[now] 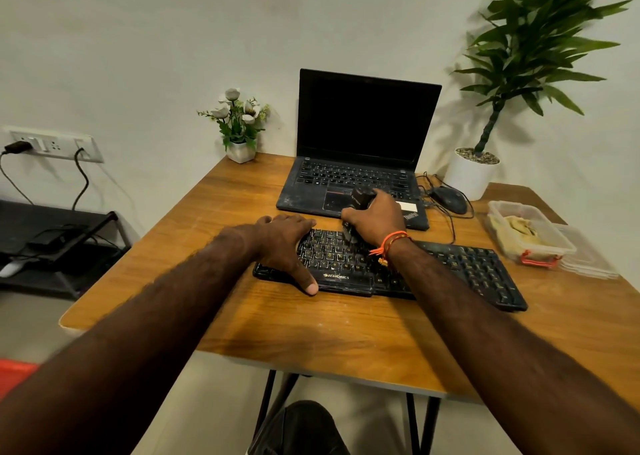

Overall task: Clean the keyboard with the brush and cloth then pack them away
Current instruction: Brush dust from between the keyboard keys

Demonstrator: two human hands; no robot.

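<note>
From the head view, I see my left hand (282, 246) lying flat with fingers spread on the left end of the long black plastic keyboard (450, 267), which lies on the wooden table (214, 212). My right hand (375, 217) grips the small black brush (358, 200), its bristles touching the keys. The beige cloth (521, 227) lies in the clear plastic box (498, 208), well apart on the right.

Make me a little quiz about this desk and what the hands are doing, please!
1. True or false: the cloth is lying on the keyboard.
2. Which hand holds the brush? A) left B) right C) neither
3. What is the left hand doing?

Key
1. False. The cloth sits in the clear plastic box at the table's right side.
2. B. The right hand has its grip around the brush, bristles down on the keys.
3. It rests on the keyboard's left end, thumb at the front edge, probably steadying it.
</note>
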